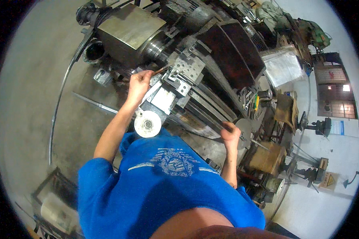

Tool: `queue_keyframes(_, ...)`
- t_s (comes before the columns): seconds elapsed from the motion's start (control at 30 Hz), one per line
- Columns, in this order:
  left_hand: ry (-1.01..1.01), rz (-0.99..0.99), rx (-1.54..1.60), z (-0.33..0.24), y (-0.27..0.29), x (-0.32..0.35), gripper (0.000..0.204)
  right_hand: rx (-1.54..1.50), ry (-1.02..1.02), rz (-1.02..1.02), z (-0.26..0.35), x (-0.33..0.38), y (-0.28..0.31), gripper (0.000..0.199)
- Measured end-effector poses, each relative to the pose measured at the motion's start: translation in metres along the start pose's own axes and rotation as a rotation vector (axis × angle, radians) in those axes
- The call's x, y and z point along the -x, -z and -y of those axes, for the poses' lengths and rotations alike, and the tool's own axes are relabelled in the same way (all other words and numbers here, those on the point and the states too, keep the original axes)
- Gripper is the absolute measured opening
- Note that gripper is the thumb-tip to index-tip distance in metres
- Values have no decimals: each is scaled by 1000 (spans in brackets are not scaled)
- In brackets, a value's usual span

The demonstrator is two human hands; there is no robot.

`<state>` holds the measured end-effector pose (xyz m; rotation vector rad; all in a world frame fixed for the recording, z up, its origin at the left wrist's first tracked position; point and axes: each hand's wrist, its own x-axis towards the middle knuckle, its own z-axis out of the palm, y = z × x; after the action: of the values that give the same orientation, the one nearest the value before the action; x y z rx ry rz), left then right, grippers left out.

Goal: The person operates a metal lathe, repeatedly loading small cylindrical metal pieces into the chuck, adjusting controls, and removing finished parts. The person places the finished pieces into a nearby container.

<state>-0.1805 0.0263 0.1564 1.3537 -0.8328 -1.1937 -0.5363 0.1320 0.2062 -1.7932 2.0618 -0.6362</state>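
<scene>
One slim brown stick [160,71] is being held at the front of one metal lathe [209,107], its far end being pointed toward one shiny cylindrical spindle part [155,47]. The stick is being pinched between the thumb and curled fingers of the left hand [139,84], just beside one dimpled metal block [192,65] by which the carriage is being topped. The right hand [230,133] is being kept well apart, its fingers curled beside one gray disc [243,128]; whether anything is being grasped in it cannot be told.

Nearer the body, one pale round handwheel [147,124] is being overlapped at its lower edge by one blue T-shirt [175,175]. Above the left hand, one box-shaped headstock is being covered by one flat metal plate [131,26]. Beyond the bed, one dark reddish-brown panel [227,55] is being shown, and to its right one clear plastic sheet [284,67]. Two brown boxes [264,158] are being seen farther right. Two long rods [60,107] are being supported at the left side, one of them bent.
</scene>
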Motion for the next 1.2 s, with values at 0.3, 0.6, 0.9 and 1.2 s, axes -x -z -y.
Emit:
queue_keyframes(0.3,68,123,38,-24,36,-4,23,-2,-54,-34,11,28,1,33)
queue_keyframes(0.6,-269,184,-439,-12,33,-30,23,-3,-182,-98,22,72,-9,35)
queue_keyframes(0.9,114,198,-240,-44,9,-16,25,78,-410,-199,26,143,-7,34)
queue_keyframes(1.2,-921,-143,-856,-107,68,-56,32,72,-764,-498,-111,229,20,30)
